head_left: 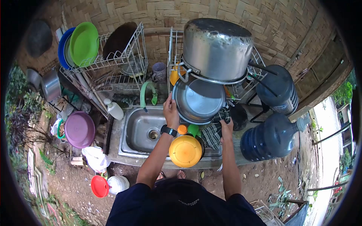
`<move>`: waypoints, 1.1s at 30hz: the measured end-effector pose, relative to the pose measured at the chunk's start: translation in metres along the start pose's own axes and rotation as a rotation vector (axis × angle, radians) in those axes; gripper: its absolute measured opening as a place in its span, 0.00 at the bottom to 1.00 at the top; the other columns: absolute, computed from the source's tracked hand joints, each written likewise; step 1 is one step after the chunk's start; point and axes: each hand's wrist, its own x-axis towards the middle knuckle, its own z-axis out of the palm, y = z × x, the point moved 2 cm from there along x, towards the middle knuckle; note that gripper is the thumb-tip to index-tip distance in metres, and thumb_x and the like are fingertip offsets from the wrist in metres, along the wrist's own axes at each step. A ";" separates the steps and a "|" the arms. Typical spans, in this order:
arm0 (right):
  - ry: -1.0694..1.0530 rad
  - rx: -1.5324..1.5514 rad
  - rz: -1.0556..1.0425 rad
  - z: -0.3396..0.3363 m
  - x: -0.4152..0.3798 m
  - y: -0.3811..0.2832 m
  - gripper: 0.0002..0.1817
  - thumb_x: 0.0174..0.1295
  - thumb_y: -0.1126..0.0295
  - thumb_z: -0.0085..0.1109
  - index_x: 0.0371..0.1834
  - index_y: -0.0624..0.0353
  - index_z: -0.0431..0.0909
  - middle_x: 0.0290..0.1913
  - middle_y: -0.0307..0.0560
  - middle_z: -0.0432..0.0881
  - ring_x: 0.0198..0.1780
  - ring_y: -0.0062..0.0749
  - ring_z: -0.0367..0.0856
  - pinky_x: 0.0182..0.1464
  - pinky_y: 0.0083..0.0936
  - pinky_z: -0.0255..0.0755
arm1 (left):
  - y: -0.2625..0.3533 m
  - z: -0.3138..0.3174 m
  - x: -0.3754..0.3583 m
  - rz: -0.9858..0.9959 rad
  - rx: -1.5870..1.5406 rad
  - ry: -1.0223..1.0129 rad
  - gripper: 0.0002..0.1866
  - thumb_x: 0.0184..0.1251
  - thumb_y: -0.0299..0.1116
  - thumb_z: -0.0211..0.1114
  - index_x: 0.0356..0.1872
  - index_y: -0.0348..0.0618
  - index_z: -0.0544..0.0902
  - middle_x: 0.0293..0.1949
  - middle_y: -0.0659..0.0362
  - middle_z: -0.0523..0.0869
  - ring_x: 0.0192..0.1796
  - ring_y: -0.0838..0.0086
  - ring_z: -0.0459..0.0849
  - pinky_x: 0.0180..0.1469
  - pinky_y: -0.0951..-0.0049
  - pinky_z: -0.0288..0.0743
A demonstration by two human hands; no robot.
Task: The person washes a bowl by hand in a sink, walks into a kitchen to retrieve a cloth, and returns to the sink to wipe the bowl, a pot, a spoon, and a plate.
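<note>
A shallow grey metal pot (199, 98) is tilted toward me in front of the dish rack, over the far side of the counter. My left hand (171, 114), with a black watch at the wrist, is closed on its left rim. My right hand (226, 130) grips a dark green-and-white checked cloth (212, 135), which touches the pot's lower right side and hangs down. Below the pot sit a yellow-orange bowl (185, 151) and a green item (194, 130), partly overlapping. The steel sink (132, 133) lies left of my left forearm.
A large steel pot (217, 51) stands upside down on the right rack, directly above. Two big water jugs (269, 136) are at the right. A green tap hose (147, 94) and a soap bottle (114, 109) border the sink. Plates fill the left rack (132, 52).
</note>
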 end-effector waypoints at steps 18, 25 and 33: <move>-0.143 -0.082 -0.068 0.020 0.059 -0.013 0.23 0.52 0.80 0.59 0.54 0.63 0.76 0.48 0.42 0.81 0.50 0.30 0.78 0.55 0.26 0.67 | 0.012 0.024 0.014 0.054 -0.003 -0.111 0.27 0.71 0.33 0.59 0.67 0.32 0.66 0.72 0.47 0.63 0.73 0.65 0.61 0.70 0.70 0.56; -0.113 -0.176 -0.079 0.043 0.081 -0.019 0.26 0.51 0.81 0.60 0.57 0.64 0.74 0.52 0.44 0.78 0.53 0.32 0.74 0.59 0.26 0.63 | -0.003 0.038 0.046 0.202 0.231 -0.133 0.35 0.69 0.40 0.63 0.70 0.31 0.60 0.74 0.40 0.54 0.76 0.60 0.55 0.73 0.68 0.51; -0.016 -0.027 -0.170 0.064 0.085 -0.016 0.28 0.50 0.81 0.63 0.59 0.64 0.72 0.55 0.45 0.76 0.56 0.33 0.73 0.60 0.27 0.62 | 0.008 0.044 0.060 0.235 0.410 -0.078 0.36 0.69 0.46 0.61 0.68 0.28 0.62 0.68 0.33 0.60 0.73 0.46 0.57 0.72 0.64 0.53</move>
